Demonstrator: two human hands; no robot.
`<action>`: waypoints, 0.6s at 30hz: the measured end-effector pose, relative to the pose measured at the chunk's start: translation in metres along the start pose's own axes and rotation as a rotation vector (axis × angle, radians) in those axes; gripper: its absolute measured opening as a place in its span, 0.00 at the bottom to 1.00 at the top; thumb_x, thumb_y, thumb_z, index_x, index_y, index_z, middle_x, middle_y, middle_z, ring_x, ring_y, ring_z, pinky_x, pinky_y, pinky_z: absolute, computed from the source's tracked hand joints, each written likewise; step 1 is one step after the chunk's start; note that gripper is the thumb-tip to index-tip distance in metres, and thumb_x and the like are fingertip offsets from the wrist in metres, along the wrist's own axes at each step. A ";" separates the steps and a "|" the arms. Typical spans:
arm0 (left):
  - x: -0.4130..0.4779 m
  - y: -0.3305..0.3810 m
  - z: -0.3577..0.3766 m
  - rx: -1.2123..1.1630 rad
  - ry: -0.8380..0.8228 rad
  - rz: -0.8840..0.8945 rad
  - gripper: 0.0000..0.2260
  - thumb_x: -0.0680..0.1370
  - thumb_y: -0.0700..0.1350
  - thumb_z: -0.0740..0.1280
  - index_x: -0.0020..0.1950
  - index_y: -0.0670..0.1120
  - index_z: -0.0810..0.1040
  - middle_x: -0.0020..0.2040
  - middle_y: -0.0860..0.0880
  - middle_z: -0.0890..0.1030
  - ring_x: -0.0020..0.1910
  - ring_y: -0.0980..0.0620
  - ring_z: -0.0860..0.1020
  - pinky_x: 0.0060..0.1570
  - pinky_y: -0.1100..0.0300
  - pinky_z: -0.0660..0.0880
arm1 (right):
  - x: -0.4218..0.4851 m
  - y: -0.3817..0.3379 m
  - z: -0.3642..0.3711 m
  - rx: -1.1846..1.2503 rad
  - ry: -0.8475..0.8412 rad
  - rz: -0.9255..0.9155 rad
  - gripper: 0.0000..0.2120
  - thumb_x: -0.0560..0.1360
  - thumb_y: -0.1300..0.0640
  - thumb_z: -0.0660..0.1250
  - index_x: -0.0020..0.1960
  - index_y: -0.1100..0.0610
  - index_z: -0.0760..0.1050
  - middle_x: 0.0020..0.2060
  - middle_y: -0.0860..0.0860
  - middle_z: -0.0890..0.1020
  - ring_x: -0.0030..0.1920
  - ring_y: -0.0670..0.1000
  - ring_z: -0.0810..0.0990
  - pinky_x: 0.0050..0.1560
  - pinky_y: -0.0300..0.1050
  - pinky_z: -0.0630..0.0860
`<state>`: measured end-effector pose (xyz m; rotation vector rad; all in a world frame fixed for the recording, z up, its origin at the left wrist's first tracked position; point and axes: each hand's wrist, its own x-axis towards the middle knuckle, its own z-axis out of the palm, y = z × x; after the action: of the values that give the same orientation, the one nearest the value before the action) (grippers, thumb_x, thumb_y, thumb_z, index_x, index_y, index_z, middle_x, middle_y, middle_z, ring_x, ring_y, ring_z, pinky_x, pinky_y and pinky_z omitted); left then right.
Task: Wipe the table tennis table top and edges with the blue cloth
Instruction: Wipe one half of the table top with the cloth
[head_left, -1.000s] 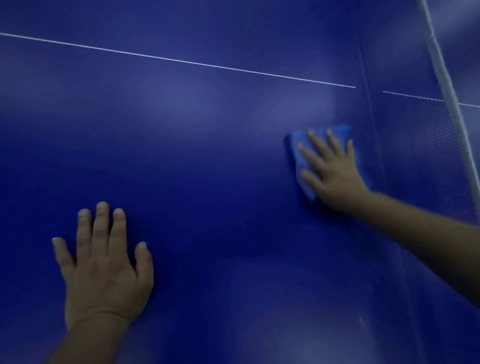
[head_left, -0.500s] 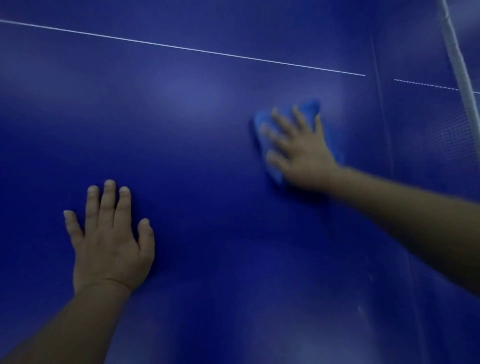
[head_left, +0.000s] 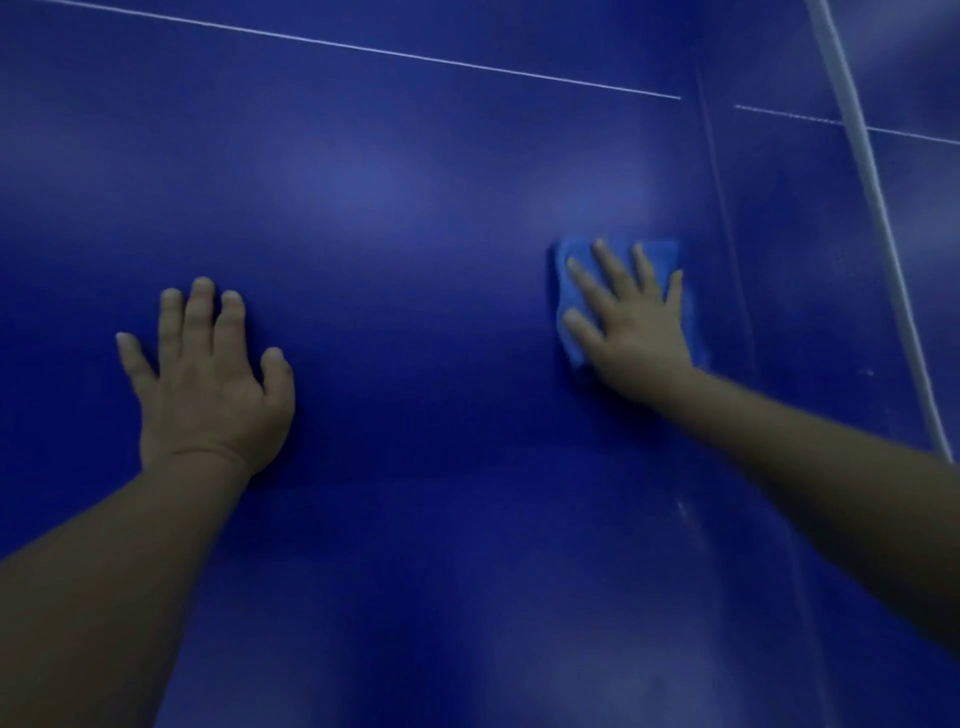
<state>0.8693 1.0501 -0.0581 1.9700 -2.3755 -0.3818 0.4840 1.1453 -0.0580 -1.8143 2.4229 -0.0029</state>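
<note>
Right hand (head_left: 631, 325) pressed flat, fingers spread, on blue cloth (head_left: 660, 252) near the net (head_left: 878, 218). Left hand (head_left: 208, 374) lay flat, holding nothing, on table top (head_left: 415, 260).

Dim room light; a white-edged net (head_left: 810, 249) stands at the right.

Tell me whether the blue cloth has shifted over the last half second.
Yes: under the right hand, the blue cloth slid right, back toward the net.
</note>
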 end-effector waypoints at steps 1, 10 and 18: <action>0.000 -0.001 0.001 0.003 0.002 0.003 0.30 0.81 0.58 0.48 0.81 0.45 0.53 0.82 0.47 0.49 0.81 0.48 0.43 0.77 0.38 0.39 | -0.044 -0.009 0.004 0.010 0.007 -0.052 0.30 0.79 0.35 0.49 0.80 0.42 0.58 0.81 0.47 0.55 0.81 0.60 0.49 0.73 0.76 0.46; -0.023 -0.019 -0.014 -0.159 -0.076 0.123 0.33 0.80 0.59 0.50 0.81 0.45 0.53 0.83 0.46 0.48 0.81 0.48 0.42 0.77 0.41 0.37 | -0.062 -0.023 0.003 0.105 -0.059 0.157 0.31 0.78 0.31 0.47 0.80 0.36 0.52 0.82 0.45 0.51 0.81 0.59 0.45 0.73 0.76 0.41; -0.168 -0.011 0.006 -0.034 -0.146 0.494 0.33 0.80 0.58 0.48 0.81 0.43 0.56 0.82 0.47 0.53 0.81 0.48 0.47 0.77 0.39 0.40 | -0.200 -0.122 0.028 0.152 -0.002 0.304 0.29 0.80 0.34 0.45 0.81 0.38 0.51 0.82 0.45 0.50 0.81 0.59 0.44 0.73 0.72 0.39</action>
<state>0.9122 1.2125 -0.0447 1.3089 -2.8015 -0.5451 0.6584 1.3041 -0.0593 -1.3709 2.5918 -0.1538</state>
